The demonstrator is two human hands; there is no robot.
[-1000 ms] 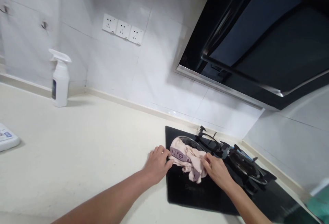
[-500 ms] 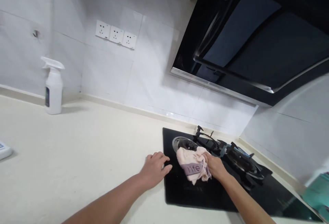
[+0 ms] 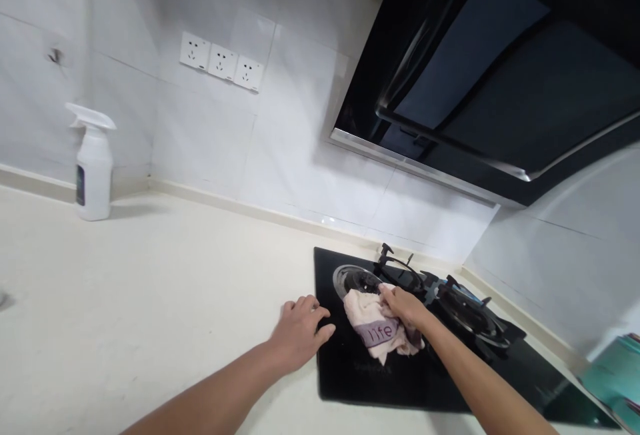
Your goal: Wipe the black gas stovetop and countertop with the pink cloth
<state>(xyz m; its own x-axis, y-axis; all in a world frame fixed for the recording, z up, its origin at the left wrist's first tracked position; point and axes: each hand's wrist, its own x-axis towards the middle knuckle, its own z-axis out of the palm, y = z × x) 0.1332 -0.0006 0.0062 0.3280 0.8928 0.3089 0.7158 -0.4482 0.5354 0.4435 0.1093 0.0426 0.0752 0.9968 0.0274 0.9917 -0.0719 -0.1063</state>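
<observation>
A pale pink towel [image 3: 367,312] with a purple band reading "life" lies bunched on the black glass gas stove [image 3: 350,378]. My right hand [image 3: 404,305] grips its upper edge, with the fingers partly hidden in the folds. Just behind the towel is the left burner [image 3: 357,278], its grate taken off. My left hand [image 3: 300,328] rests at the stove's left edge, holding nothing, thumb and fingers apart. A loose black pan support [image 3: 400,272] stands at the back of the stove, and the right burner [image 3: 467,308] has its grate on.
A white spray bottle [image 3: 95,168] stands on the cream counter [image 3: 175,302] at the left. A black range hood [image 3: 475,82] hangs low over the stove. Wall sockets [image 3: 221,62] are on the tiled wall. Something teal [image 3: 613,375] sits at the far right.
My right hand has shifted slightly left and up on the stove with the towel, whose right side now spreads out more. My left hand stays put. The view has turned slightly right.
</observation>
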